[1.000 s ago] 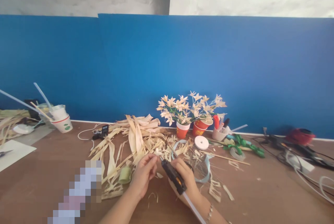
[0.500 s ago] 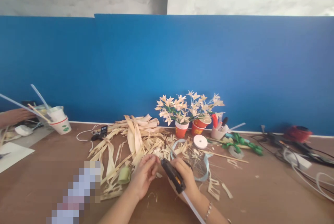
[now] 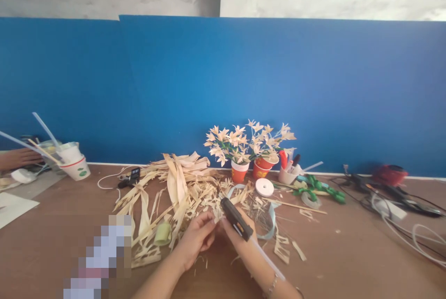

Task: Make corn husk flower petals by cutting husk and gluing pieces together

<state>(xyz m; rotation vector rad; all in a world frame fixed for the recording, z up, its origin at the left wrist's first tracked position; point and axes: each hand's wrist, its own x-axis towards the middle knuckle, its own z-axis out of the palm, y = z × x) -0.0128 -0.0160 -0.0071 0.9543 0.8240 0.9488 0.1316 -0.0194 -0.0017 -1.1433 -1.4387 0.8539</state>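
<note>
My left hand (image 3: pixel 195 239) is closed in a pinch on a small pale corn-husk piece (image 3: pixel 217 214), whose shape I cannot make out fully. Black and held at a slant, a hot glue gun (image 3: pixel 236 219) is gripped in my right hand (image 3: pixel 232 236); a translucent glue stick (image 3: pixel 268 260) trails from its rear. My right thumb is close to my left fingertips, by the husk piece. Behind both hands spreads a heap of dried corn husks (image 3: pixel 178 183) and scraps. A green tape roll (image 3: pixel 162 234) lies left of my left hand.
Husk flowers (image 3: pixel 232 139) stand in red paper cups (image 3: pixel 239 172) by the blue partition (image 3: pixel 174 81). Nearby are a white spool (image 3: pixel 265 187), light-blue ribbon (image 3: pixel 271 224) and a tool cup (image 3: pixel 287 176). Cables (image 3: pixel 379 211) lie right; a white cup (image 3: pixel 77 169) and another person's hand (image 3: pixel 21 157) are left.
The glue gun's nozzle has swung up and away from my left fingertips. My right thumb has come in beside the husk piece. The view has shifted slightly.
</note>
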